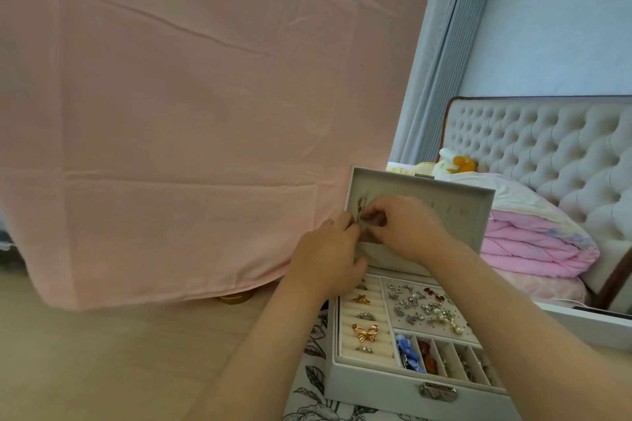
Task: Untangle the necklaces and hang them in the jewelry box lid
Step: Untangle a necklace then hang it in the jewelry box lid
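A grey jewelry box (pixel 379 390) stands open at the lower right, its lid (pixel 472 212) upright behind the tray. A thin gold necklace (pixel 361 206) hangs at the left side of the lid's inner face. My left hand (pixel 328 256) and my right hand (pixel 403 225) meet in front of the lid, fingertips pinching the necklace chain just below its hook. The chain's lower part is hidden behind my fingers. The tray holds rings, a gold butterfly piece (pixel 365 331) and several earrings (pixel 424 308).
A pink cloth (pixel 191 113) hangs over something large on the left, close to the lid. The box sits on a floral fabric (pixel 314 383) over a pale wooden surface (pixel 119 359). A tufted headboard (pixel 547 147), folded pink quilt (pixel 533 243) and plush toy (pixel 451 162) lie behind.
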`<state>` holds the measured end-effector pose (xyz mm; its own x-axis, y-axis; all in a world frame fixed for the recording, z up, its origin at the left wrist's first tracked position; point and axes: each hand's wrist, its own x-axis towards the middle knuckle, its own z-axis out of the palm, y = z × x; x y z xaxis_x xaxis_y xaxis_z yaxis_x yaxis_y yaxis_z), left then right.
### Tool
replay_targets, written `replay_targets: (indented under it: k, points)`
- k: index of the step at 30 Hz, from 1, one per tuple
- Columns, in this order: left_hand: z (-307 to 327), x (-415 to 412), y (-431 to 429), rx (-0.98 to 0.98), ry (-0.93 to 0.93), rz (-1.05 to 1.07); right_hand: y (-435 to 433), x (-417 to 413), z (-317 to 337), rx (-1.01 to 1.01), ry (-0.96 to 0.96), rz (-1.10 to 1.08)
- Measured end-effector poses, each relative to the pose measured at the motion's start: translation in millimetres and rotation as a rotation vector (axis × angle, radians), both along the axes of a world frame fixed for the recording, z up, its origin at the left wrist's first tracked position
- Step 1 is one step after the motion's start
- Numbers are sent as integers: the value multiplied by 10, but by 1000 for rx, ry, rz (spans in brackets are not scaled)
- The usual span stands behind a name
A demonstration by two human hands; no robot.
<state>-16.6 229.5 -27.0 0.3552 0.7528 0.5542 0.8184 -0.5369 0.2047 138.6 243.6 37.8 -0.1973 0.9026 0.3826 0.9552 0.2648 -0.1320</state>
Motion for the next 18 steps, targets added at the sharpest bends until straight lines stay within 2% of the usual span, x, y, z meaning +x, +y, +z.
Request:
replay_targets:
  k: [4,9,13,18]
  points:
    - [9,20,-1,-7,7,15,-80,29,-61,56,-116,-43]
    - [67,33,-44,-32,40,42,-188,3,-158,-185,-56,66]
    - [149,88,-180,-45,39,79,-346,106,-99,-152,-63,51]
    - [209,-18,-506,-94,16,76,-756,178,-5,-116,17,68]
